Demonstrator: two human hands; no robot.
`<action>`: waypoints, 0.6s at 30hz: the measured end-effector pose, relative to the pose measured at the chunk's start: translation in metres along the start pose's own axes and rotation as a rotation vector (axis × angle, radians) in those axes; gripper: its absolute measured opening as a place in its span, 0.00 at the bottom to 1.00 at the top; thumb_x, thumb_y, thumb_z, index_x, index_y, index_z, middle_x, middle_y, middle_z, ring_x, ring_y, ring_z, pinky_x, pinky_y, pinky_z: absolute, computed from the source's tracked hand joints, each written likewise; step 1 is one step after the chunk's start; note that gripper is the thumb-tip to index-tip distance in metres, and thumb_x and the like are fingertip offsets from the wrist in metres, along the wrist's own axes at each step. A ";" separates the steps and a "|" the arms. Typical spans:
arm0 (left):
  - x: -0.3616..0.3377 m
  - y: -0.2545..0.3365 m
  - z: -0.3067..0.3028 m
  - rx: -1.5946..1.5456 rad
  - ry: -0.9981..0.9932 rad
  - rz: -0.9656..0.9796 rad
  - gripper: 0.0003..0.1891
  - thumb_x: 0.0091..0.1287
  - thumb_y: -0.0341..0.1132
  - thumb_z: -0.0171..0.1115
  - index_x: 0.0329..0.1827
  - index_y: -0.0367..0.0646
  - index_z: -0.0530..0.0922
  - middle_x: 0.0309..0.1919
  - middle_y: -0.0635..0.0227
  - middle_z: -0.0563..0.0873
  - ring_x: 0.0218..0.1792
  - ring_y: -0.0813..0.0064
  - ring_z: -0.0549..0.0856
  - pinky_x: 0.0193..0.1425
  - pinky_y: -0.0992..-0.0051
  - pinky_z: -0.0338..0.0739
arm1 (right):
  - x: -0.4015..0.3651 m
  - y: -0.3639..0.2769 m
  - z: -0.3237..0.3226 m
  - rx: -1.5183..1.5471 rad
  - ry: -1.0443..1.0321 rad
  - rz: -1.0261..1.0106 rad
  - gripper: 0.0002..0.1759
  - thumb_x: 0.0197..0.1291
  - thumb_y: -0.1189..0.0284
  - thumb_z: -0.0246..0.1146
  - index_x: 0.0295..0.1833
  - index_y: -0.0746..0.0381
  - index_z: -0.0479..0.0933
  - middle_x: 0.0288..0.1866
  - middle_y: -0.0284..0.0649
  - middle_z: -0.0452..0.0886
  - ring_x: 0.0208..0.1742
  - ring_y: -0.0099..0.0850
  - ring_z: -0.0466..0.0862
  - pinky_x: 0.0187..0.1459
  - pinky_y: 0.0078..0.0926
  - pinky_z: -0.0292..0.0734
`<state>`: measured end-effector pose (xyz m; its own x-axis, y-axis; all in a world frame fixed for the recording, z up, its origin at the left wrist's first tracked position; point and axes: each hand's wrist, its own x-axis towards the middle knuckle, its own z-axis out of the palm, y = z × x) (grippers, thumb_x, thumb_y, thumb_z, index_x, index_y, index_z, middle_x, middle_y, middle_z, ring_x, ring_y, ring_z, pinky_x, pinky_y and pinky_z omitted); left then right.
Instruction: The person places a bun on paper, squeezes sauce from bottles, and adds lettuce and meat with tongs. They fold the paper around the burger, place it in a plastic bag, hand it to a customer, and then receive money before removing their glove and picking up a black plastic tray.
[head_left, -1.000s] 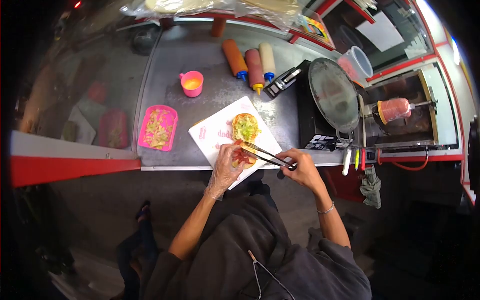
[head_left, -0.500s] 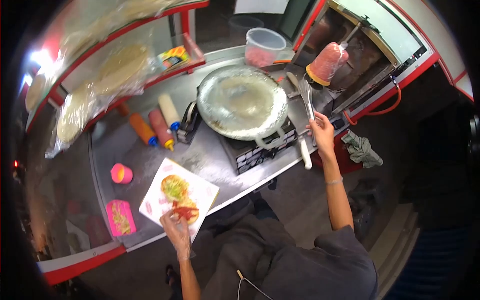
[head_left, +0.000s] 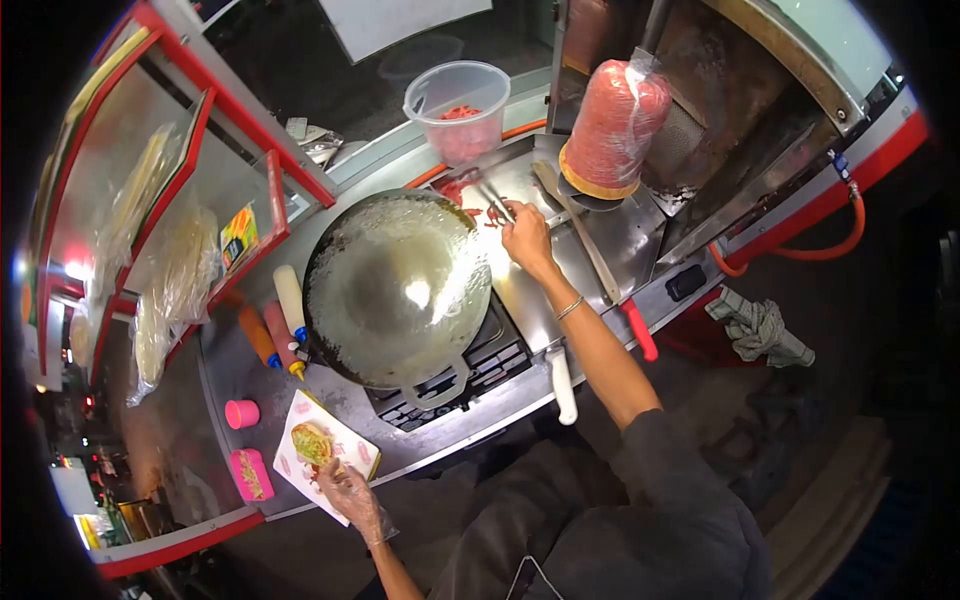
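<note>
My left hand (head_left: 350, 494), in a clear plastic glove, is over the lower part of an open bun on white paper (head_left: 350, 455); its fingertips are bunched at the filling. The bun half (head_left: 312, 443) beside it carries shredded greens. My right hand (head_left: 527, 237) is closed round metal tongs (head_left: 495, 203), whose tips are among red meat pieces (head_left: 462, 192) on the metal tray right of the big round pan (head_left: 395, 285). Behind that tray stands a clear tub (head_left: 458, 125) with red pieces inside.
A wrapped meat cone (head_left: 618, 125) hangs at the back right. A white-handled knife (head_left: 562, 388) and a red-handled one (head_left: 637, 330) lie by the front edge. Sauce bottles (head_left: 290, 298), a pink cup (head_left: 242, 414) and a pink container (head_left: 251, 475) are on the left.
The view has turned toward the right. My right hand has carried the tongs from beside the knife to the meat on the tray. My left hand stays at the bun.
</note>
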<state>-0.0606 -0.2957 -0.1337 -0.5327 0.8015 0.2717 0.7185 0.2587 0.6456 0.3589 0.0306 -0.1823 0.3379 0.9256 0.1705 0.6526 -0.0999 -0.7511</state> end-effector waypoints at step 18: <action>-0.015 0.020 0.004 0.228 0.147 0.061 0.08 0.72 0.28 0.63 0.50 0.33 0.79 0.42 0.59 0.81 0.43 0.64 0.81 0.53 0.67 0.76 | -0.008 0.040 -0.109 0.555 -0.504 0.348 0.18 0.67 0.78 0.58 0.58 0.79 0.77 0.38 0.52 0.86 0.33 0.35 0.91 0.28 0.29 0.90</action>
<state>-0.0363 -0.3002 -0.1275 -0.5328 0.7369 0.4160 0.8242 0.3406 0.4524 0.4558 -0.0204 -0.1442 0.0281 0.9409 -0.3375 0.0922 -0.3386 -0.9364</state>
